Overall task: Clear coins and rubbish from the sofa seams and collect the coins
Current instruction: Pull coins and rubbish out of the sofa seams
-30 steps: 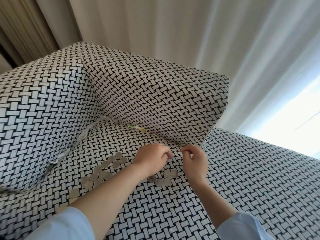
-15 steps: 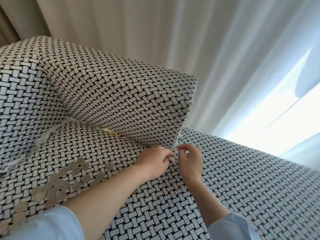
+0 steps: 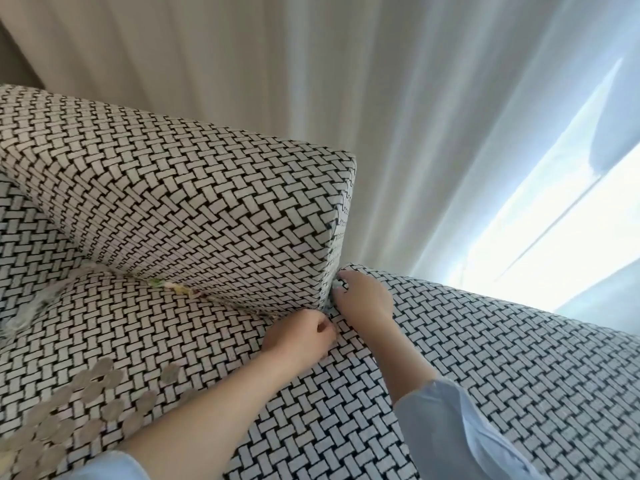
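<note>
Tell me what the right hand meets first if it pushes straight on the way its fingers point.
The right hand points left into the seam; it would most likely meet the end corner of the back cushion first, wedging between it and the seat. Depth there is unclear.

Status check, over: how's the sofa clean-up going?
Left hand and right hand at cushion-corner seam, grips unclear. Coins piled on seat. Scraps wedged in seam, uncollected.

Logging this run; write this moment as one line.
left hand curled, contents unseen | right hand fingertips in black-and-white woven sofa seam | round silver coins on seat | green-yellow scraps lodged in seam
</note>
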